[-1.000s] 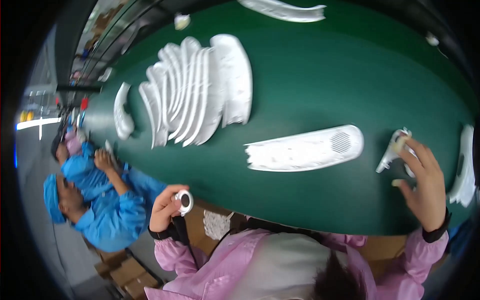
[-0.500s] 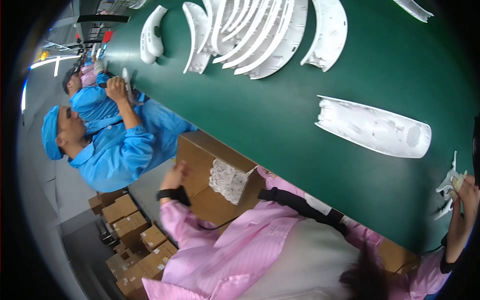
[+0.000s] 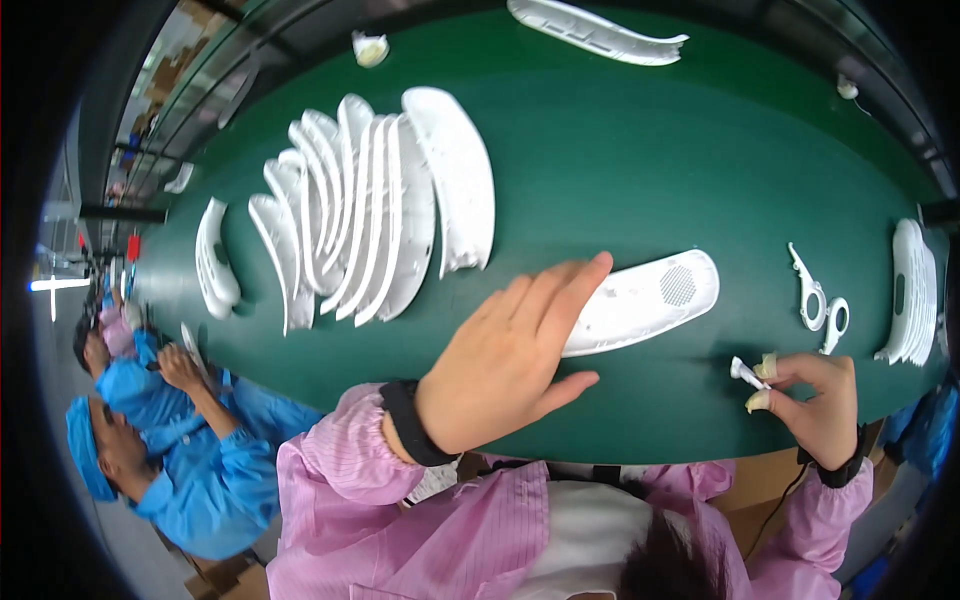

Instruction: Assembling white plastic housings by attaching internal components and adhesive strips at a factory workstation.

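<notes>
My left hand (image 3: pixel 510 355) is open, fingers together, its tips reaching onto the left end of a long white plastic panel with a round grille (image 3: pixel 650 298) that lies on the green table (image 3: pixel 640 170). My right hand (image 3: pixel 815 405) sits near the table's front edge at the right, pinching a small white plastic piece (image 3: pixel 745 373) between covered fingertips. Two small white ring-shaped parts (image 3: pixel 818 305) lie just beyond my right hand.
A fanned row of several curved white shells (image 3: pixel 370 215) lies at the left of the table, a stack of white shells (image 3: pixel 915 290) at the right edge, another long panel (image 3: pixel 600 32) at the far side. A person in blue (image 3: pixel 170 440) works at the lower left.
The view swung back up to the table. My left hand came up from the cardboard box below and now reaches the grille panel. My right hand still holds a small white piece.
</notes>
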`<state>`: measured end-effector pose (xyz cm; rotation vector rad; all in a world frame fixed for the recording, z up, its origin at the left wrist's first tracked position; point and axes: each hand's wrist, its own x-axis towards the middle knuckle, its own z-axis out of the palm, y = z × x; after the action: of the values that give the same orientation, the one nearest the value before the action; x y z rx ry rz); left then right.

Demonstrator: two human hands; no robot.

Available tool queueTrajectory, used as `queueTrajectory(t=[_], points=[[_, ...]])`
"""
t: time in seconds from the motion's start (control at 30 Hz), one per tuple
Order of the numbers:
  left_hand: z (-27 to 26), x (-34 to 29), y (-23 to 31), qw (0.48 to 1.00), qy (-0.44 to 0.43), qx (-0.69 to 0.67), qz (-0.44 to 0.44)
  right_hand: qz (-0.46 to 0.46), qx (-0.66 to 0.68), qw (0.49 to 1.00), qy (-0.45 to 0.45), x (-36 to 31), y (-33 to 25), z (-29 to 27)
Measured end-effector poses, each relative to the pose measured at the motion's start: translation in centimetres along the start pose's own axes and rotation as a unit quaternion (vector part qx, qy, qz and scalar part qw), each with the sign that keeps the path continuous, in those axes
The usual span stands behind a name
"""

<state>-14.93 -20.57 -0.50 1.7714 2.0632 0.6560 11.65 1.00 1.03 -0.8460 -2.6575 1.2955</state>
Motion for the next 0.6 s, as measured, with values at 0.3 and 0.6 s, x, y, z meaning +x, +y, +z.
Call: queueTrajectory(t=[0.3, 0.6], points=[[0.3, 0.2, 0.0, 0.994, -0.087, -0.049, -0.043, -0.184, -0.151, 0.963, 0.130, 3.6, -3.2, 1.6], [0.7, 0.2, 0.2, 0.997, -0.063, -0.013, -0.045, -0.229, -0.205, 0.942, 0.131, 6.9, -3.6, 5.9]])
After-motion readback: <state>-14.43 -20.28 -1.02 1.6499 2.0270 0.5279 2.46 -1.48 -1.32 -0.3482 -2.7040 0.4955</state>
